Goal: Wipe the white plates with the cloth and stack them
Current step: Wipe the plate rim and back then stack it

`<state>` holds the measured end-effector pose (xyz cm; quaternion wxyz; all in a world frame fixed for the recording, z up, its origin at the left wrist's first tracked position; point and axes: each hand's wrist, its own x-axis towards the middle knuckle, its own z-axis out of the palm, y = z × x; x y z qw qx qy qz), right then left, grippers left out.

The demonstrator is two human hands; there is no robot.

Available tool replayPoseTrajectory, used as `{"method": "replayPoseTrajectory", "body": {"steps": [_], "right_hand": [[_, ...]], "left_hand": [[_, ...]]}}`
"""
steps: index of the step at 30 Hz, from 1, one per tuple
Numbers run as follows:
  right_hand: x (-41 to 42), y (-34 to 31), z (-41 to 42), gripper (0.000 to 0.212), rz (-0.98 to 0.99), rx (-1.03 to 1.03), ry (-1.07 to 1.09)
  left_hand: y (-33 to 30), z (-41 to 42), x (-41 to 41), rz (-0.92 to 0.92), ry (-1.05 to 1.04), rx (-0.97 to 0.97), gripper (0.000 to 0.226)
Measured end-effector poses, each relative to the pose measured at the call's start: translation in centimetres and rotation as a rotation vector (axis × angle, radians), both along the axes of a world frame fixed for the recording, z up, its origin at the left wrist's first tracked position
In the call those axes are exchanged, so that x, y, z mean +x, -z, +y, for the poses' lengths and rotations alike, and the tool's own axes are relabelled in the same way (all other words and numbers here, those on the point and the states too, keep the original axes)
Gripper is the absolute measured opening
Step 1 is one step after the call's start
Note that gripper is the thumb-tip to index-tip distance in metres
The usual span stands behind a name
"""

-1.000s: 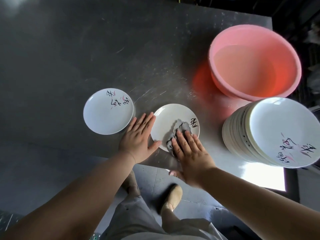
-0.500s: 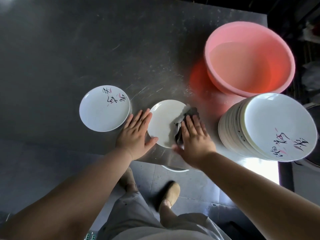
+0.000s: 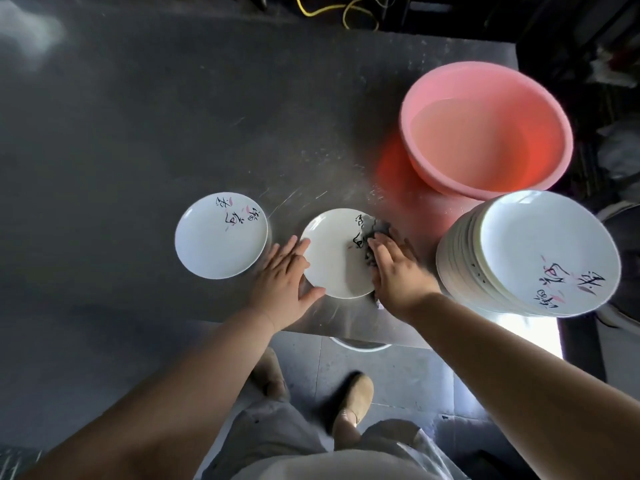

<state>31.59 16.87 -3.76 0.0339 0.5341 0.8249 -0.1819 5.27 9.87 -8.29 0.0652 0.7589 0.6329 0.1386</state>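
Observation:
A white plate [image 3: 330, 258] with black lettering lies near the table's front edge. My left hand [image 3: 284, 284] rests flat with straight fingers against its left rim. A dark grey cloth [image 3: 372, 228] sits on the plate's right side, and my right hand [image 3: 398, 271] presses it down with straight fingers. To the left lies another single white plate [image 3: 214, 242]. A tall stack of white plates [image 3: 526, 254] stands at the right.
A pink basin [image 3: 485, 126] stands at the back right of the dark table [image 3: 138, 133]. The table's front edge runs just below my hands. A yellow cable [image 3: 332, 10] lies beyond the far edge. My feet and the tiled floor show below.
My right hand has slid the cloth from the plate's near middle out to its right side. My left hand stays flat at the plate's left rim. The camera view has shifted slightly.

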Motion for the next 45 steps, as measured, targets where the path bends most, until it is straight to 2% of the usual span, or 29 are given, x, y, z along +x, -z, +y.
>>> {"method": "replayPoseTrajectory", "body": {"steps": [4, 7, 9, 13, 15, 18, 21, 24, 27, 29, 31, 33, 37, 40, 43, 45], "right_hand": [[-0.7, 0.2, -4.7, 0.052, -0.006, 0.054, 0.051], [-1.0, 0.8, -8.0, 0.051, 0.003, 0.084, -0.047], [-1.1, 0.7, -6.0, 0.048, 0.025, 0.132, -0.017], [-1.7, 0.9, -2.2, 0.052, 0.019, 0.074, 0.053], [-2.1, 1.2, -4.1, 0.051, 0.066, 0.065, 0.066], [-1.8, 1.5, -7.1, 0.052, 0.088, 0.065, -0.024], [-0.8, 1.2, -4.0, 0.052, 0.057, 0.088, -0.025], [-0.5, 0.7, -0.1, 0.055, 0.03, 0.026, 0.02], [-1.2, 0.4, -1.0, 0.055, 0.052, 0.007, 0.072], [-1.8, 0.7, -3.9, 0.054, 0.086, -0.001, 0.066], [-1.9, 1.2, -6.3, 0.056, 0.085, -0.028, -0.034], [-1.4, 1.6, -5.2, 0.056, 0.094, -0.018, -0.057], [-0.6, 1.2, -1.3, 0.053, 0.113, 0.016, 0.032], [-1.4, 1.1, -3.4, 0.05, 0.209, -0.025, 0.049], [-1.1, 1.4, -5.8, 0.048, 0.251, -0.031, -0.043], [-0.1, 1.5, -4.5, 0.048, 0.24, 0.013, -0.087]], "left_hand": [[-0.6, -0.2, 0.9, -0.068, -0.054, -0.013, 0.057], [-0.2, -0.7, 1.4, -0.138, -0.056, 0.031, 0.055], [0.0, -0.8, 1.7, -0.134, -0.074, 0.105, 0.056], [0.0, -0.4, 2.7, -0.088, -0.145, 0.189, 0.055], [-0.3, -0.3, 3.3, -0.058, -0.185, 0.159, 0.056], [-1.1, -0.9, 4.3, 0.007, -0.218, 0.042, 0.06], [-2.0, -0.9, 3.5, 0.069, -0.153, -0.022, 0.069], [-2.6, 0.0, 1.3, 0.033, -0.069, -0.087, 0.051], [-2.8, 0.3, 0.9, -0.044, -0.041, -0.178, 0.044], [-2.8, 0.0, 1.3, -0.086, -0.056, -0.162, 0.043], [-2.5, -0.4, 1.5, -0.098, -0.06, -0.122, 0.043], [-2.3, -0.6, 1.5, -0.108, -0.068, -0.092, 0.042], [-1.7, -0.2, 1.6, -0.097, -0.073, -0.06, 0.043], [-1.3, -0.6, 2.4, -0.074, -0.117, -0.04, 0.044], [-1.5, -1.0, 3.6, -0.078, -0.177, -0.071, 0.048], [-1.7, -1.0, 3.1, -0.122, -0.155, -0.052, 0.051]]}}
